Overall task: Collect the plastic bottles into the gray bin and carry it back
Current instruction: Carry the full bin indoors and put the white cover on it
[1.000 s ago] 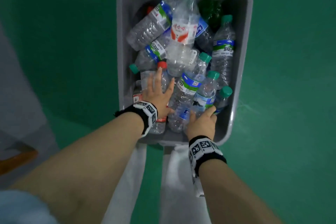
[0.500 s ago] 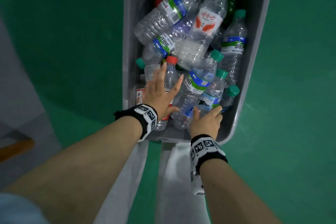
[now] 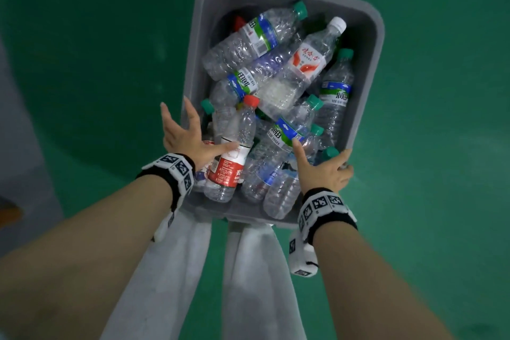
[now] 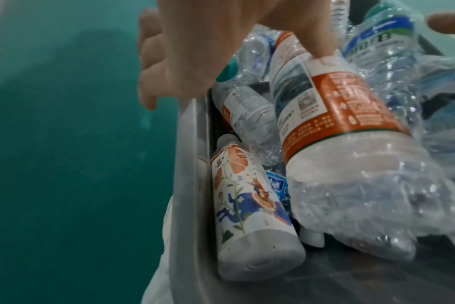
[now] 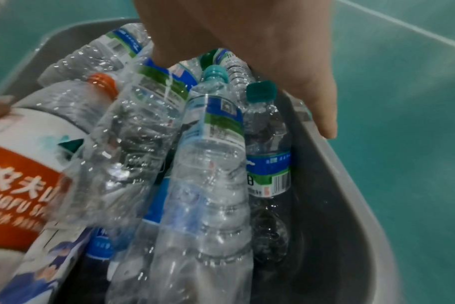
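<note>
1. Over the left rim of the gray bin (image 3: 190, 69), my left hand (image 3: 187, 138) is spread wide and grasping nothing; its thumb touches the red-labelled bottle (image 3: 231, 157) near the bin's near-left corner.
2. Across the bin's middle the plastic bottles (image 3: 278, 83) lie heaped and crossed, all inside its walls; none shows on the green floor (image 3: 82, 63).
3. At the near-right corner my right hand (image 3: 325, 171) hooks its fingers over the rim, thumb lying on the pile; a grasp on the bin, loosely judged.
4. Risk, as I judge it: lifting with only the right side gripped would tip the bin leftward; the loose, light bottles on top would roll out; my left hand needs the rim first.
</note>
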